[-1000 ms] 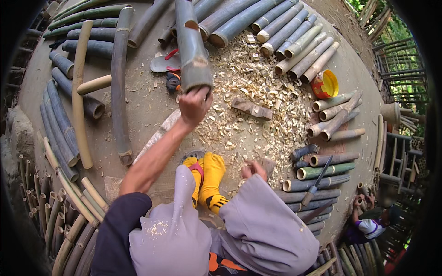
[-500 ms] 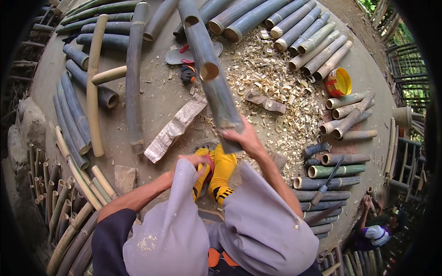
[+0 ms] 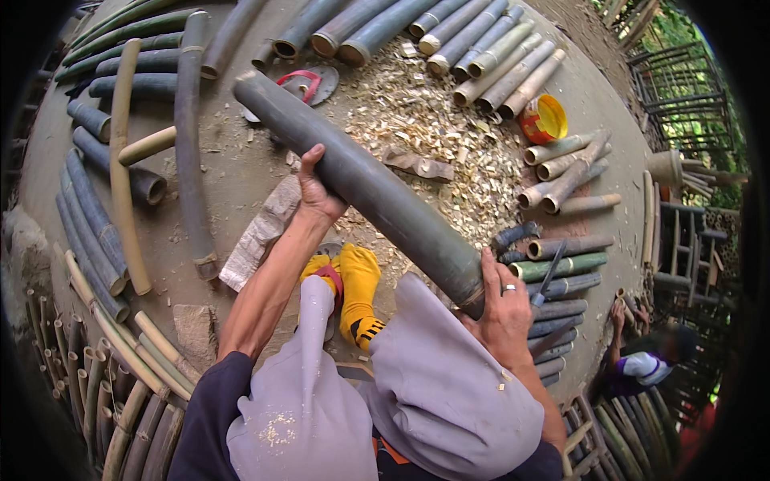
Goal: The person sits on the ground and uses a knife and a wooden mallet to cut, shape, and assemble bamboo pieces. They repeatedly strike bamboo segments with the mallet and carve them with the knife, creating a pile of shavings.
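A thick, dark grey-green bamboo tube [image 3: 377,196] slants across in front of me, from upper left down to my right knee. My left hand [image 3: 322,191] grips it from below near the middle, thumb up along its side. At the near end, my right hand [image 3: 503,309], with a ring on one finger, is wrapped round the rim. The side of the tube facing up is smooth, with no holes in view. Below it are my feet in yellow socks [image 3: 358,280], one in a red-strapped sandal. A notched wooden block [image 3: 261,232] lies left of my feet.
Pale wood chips [image 3: 481,172] cover the ground ahead, around a smaller wood block [image 3: 419,164]. Bamboo tubes [image 3: 513,68] lie in rows on both sides. A yellow-and-red bucket [image 3: 544,119] stands at right. A bladed tool [image 3: 548,276] rests on the right-hand tubes. Another person [image 3: 646,365] works at far right.
The bamboo tube has swung to a flatter slant and turned, so its cut holes no longer show. My left hand has risen from my foot to grip it; my right hand has moved right.
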Available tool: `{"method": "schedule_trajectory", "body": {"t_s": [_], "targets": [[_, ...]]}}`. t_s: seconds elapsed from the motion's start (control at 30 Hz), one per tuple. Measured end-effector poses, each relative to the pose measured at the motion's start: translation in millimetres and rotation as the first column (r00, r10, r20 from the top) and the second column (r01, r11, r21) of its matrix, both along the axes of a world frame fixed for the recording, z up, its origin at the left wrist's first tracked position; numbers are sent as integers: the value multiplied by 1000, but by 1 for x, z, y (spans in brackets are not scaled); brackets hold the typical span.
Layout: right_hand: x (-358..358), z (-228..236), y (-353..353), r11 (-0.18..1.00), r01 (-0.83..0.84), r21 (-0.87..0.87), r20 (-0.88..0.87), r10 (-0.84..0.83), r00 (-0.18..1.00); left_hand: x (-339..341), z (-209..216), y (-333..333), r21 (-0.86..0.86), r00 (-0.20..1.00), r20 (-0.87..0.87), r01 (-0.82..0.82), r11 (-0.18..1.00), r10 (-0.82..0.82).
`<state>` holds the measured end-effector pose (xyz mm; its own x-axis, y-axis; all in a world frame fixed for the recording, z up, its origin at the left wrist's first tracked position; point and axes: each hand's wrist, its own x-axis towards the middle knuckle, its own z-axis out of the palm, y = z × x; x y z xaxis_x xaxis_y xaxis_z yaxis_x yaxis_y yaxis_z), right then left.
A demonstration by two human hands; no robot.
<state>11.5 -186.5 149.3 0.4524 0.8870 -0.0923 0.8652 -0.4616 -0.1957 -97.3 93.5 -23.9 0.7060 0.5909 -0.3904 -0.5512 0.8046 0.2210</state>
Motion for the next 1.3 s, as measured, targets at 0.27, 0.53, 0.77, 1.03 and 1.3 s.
{"method": "schedule_trajectory", "body": {"t_s": [0.27,0.53,0.77,1.03,1.3], "targets": [[-45,-121,-38,839,422,342,-369,-293,882,16,94,-13,562,881,84,344,752,-466],[-38,-135,-34,833,535,139,-621,-348,702,85,41,-63,461,871,-422,447,767,-254],[8,-145,-45,745,658,109,-625,-463,629,116,-59,-103,493,665,-738,649,580,-117],[80,-209,-52,717,695,-61,-383,-660,647,25,-66,-22,706,471,-608,690,162,639],[72,-237,-55,740,625,-248,-356,-669,652,-156,-24,152,252,-513,-470,702,667,718]]}}
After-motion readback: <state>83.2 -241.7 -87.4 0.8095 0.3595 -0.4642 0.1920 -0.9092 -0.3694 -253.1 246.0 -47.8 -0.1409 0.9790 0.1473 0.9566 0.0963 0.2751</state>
